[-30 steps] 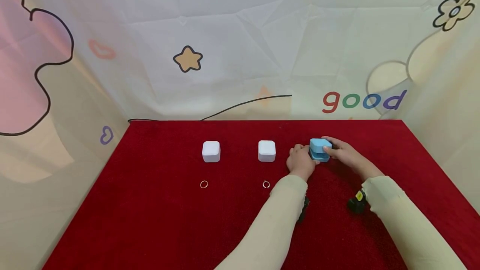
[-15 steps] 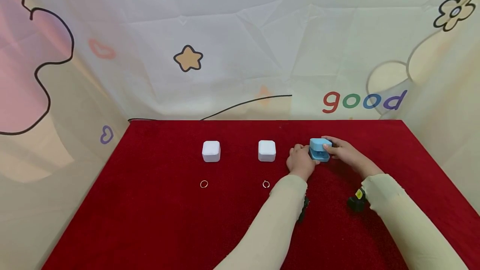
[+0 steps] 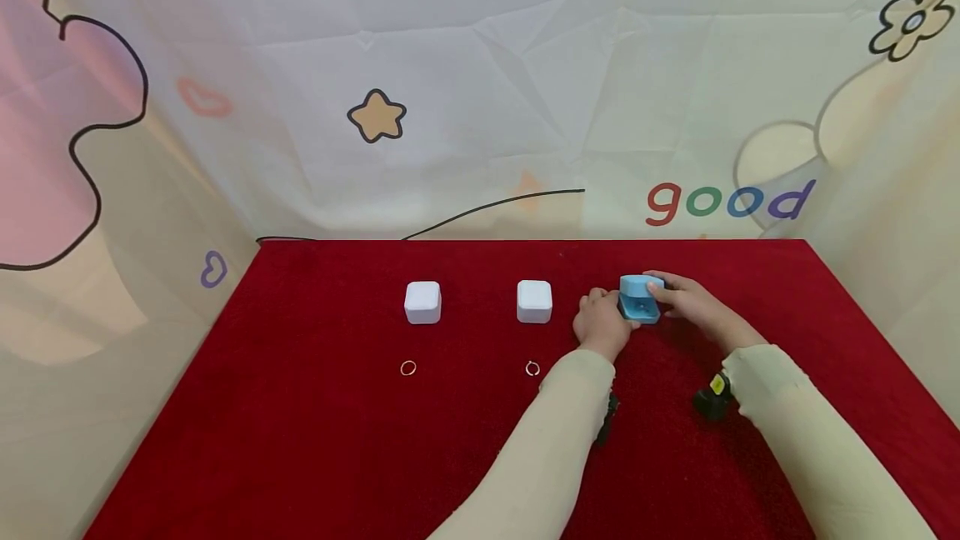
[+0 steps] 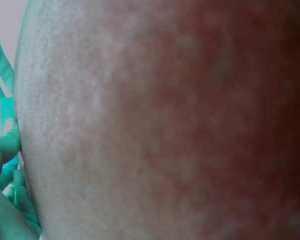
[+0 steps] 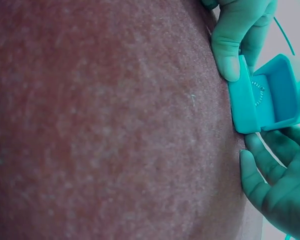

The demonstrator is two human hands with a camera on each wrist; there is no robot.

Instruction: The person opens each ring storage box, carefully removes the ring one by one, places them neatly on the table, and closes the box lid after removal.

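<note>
A light-blue ring box (image 3: 640, 286) stands at the right of the red cloth, its lid raised. In the right wrist view a beaded-looking ring (image 5: 261, 94) sits inside the open ring box (image 5: 246, 110). My left hand (image 3: 602, 323) grips the base from the left, its thumb on the base's edge. From the right, my right hand (image 3: 693, 307) holds the lid between thumb and fingers. Cloth fills most of the left wrist view, where only parts of the hands and the box show at the left edge.
Two closed white boxes (image 3: 423, 303) (image 3: 534, 302) stand to the left of the blue one. In front of them lie a gold-coloured ring (image 3: 408, 368) and a silvery ring (image 3: 532, 368) with a gap. A printed fabric backdrop (image 3: 465, 107) hangs behind the cloth-covered table (image 3: 315, 423).
The blue ring box's lid has tilted further up and back under my right hand, showing more of the inside. My left hand has stayed on the base.
</note>
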